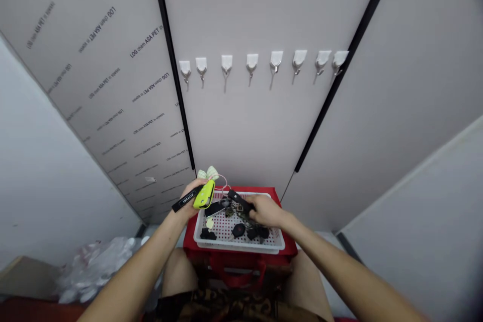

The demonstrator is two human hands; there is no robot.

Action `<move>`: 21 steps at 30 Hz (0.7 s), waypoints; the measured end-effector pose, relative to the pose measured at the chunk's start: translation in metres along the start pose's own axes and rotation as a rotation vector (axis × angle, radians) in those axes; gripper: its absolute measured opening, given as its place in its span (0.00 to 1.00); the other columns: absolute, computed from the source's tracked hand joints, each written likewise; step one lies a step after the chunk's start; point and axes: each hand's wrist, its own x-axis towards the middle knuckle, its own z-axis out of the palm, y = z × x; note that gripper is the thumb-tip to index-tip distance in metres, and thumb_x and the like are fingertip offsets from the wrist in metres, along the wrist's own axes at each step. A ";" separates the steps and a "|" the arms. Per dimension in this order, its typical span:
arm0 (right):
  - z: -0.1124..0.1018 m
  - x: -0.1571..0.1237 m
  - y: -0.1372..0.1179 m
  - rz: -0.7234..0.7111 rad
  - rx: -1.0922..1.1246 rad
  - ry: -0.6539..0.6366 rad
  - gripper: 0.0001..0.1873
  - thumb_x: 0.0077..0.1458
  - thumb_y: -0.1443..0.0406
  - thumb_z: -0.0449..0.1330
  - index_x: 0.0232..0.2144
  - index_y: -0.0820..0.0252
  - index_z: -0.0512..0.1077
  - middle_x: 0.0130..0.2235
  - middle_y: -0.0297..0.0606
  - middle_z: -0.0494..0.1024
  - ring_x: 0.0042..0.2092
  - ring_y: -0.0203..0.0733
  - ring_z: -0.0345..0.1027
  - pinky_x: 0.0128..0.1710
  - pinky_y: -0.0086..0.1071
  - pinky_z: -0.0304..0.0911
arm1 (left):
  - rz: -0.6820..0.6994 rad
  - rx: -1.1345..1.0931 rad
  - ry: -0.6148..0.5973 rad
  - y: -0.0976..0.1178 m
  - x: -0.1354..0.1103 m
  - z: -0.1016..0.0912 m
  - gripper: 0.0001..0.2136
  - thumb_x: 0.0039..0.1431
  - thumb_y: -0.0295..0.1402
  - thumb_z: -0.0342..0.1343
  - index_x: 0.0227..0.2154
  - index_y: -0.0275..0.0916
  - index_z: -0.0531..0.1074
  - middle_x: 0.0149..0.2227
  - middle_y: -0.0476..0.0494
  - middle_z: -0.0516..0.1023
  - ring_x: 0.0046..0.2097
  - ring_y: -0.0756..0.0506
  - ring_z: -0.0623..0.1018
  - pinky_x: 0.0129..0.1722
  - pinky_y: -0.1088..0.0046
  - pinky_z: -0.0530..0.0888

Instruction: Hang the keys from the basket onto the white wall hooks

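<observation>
Tray (239,247) rests on tote bag (196,250), tote bag on lap (179,274). Keys (238,230) lie in tray. Left hand (192,198) at tray's left end; right hand (266,211) over its right half. Wall panel (241,136) behind tray, row of hooks (252,62) on panel above. Plastic bag (94,266) left of lap; box (26,276) farther left.

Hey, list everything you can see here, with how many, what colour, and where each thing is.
Hooks: 8, white, in a row on panel
Panel: 1, grey, ahead
Tray: 1, white, on red bag
Red bag: 1, red, under tray
Fobs: about 4, black, in tray
Plastic bag: 1, white, lower left
Bow: 1, pale green, behind left hand
Key fob: 1, yellow-green, in left hand
Strap: 2, black, one per hand
Left hand: 1, holding key fob and strap
Right hand: 1, holding strap over tray
Legs: 2, bare, under red bag
</observation>
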 end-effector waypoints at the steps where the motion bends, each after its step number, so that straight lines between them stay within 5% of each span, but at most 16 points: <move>1: -0.008 -0.001 0.003 0.039 0.068 0.021 0.08 0.32 0.72 0.45 0.18 0.62 0.63 0.22 0.33 0.66 0.25 0.32 0.57 0.25 0.25 0.51 | 0.009 -0.007 -0.010 0.001 0.000 -0.002 0.04 0.39 0.28 0.46 0.16 0.32 0.63 0.14 0.50 0.67 0.17 0.54 0.66 0.20 0.78 0.65; 5: -0.035 -0.002 0.006 0.189 0.437 0.124 0.06 0.34 0.71 0.43 0.14 0.62 0.58 0.15 0.29 0.58 0.19 0.28 0.50 0.19 0.23 0.48 | -0.041 0.032 -0.027 -0.008 0.003 -0.003 0.05 0.38 0.29 0.47 0.16 0.32 0.63 0.14 0.49 0.67 0.16 0.53 0.66 0.18 0.78 0.63; 11: -0.045 0.002 -0.023 0.159 0.818 0.122 0.04 0.34 0.70 0.45 0.18 0.63 0.59 0.18 0.28 0.62 0.20 0.28 0.53 0.21 0.23 0.51 | -0.055 0.308 -0.131 -0.034 0.008 0.002 0.07 0.35 0.27 0.49 0.23 0.33 0.65 0.19 0.50 0.69 0.22 0.53 0.67 0.23 0.78 0.63; 17: -0.072 0.023 -0.046 0.138 0.607 0.072 0.08 0.36 0.70 0.45 0.18 0.64 0.63 0.15 0.28 0.61 0.17 0.26 0.51 0.18 0.22 0.48 | 0.265 0.713 -0.285 -0.027 0.000 0.024 0.20 0.32 0.26 0.54 0.35 0.37 0.63 0.33 0.47 0.68 0.35 0.50 0.66 0.32 0.78 0.62; 21: -0.092 0.036 -0.064 0.107 0.439 0.118 0.09 0.36 0.70 0.46 0.22 0.64 0.66 0.13 0.27 0.59 0.15 0.25 0.49 0.15 0.22 0.45 | 0.428 0.779 -0.370 -0.018 -0.003 0.046 0.12 0.41 0.35 0.48 0.30 0.34 0.66 0.24 0.49 0.67 0.27 0.52 0.65 0.27 0.78 0.61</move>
